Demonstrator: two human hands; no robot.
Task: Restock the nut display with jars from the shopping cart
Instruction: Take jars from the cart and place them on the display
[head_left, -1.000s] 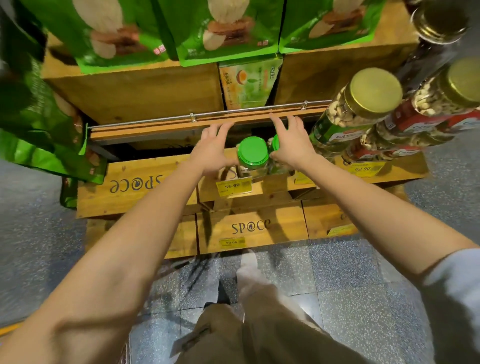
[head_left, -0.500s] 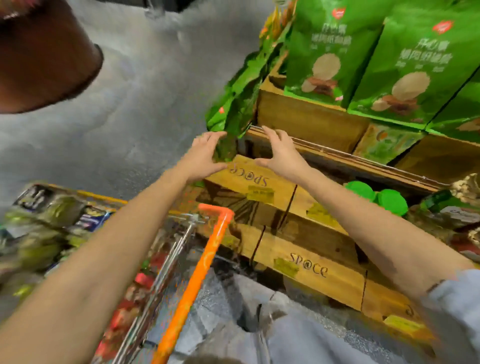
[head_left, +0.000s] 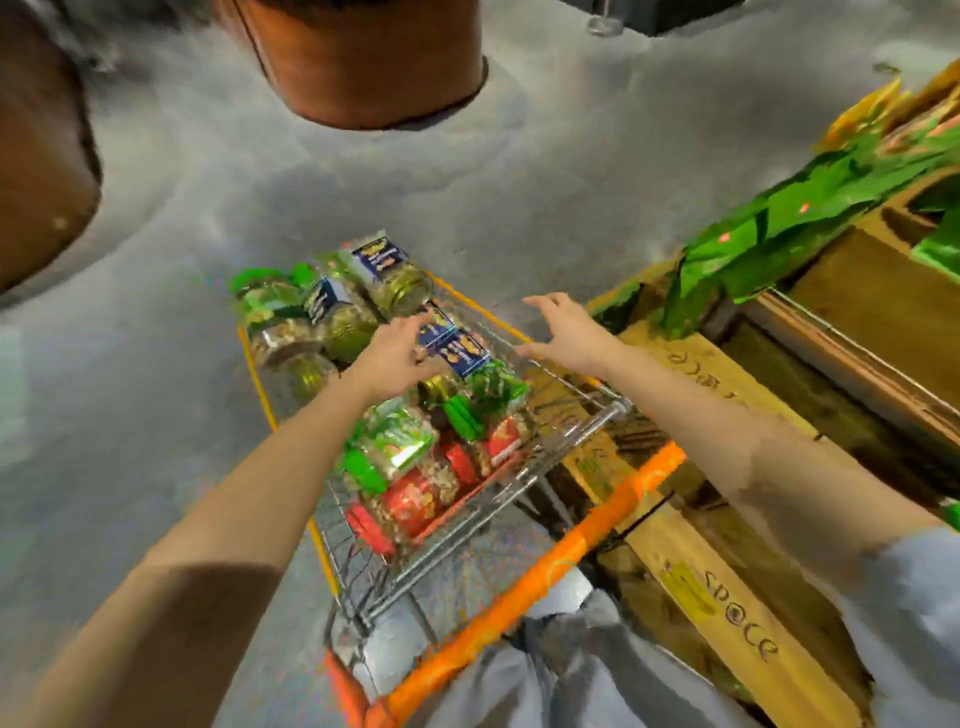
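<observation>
**A:** Where are the jars kept?

**B:** They are piled in the shopping cart, just below both hands. The nut display is seen to the right.

**A:** Which jar is nearest?

**B:** A blue-label jar is laid on its side, right by the left hand. Fingers are bent over it, but a grip cannot be told through the blur.

**A:** And the right hand?

**B:** It is spread open over the cart's right rim. Nothing is held.

**A:** How are the jars made?

**B:** Clear, nut-filled, some green-lidded.
</observation>
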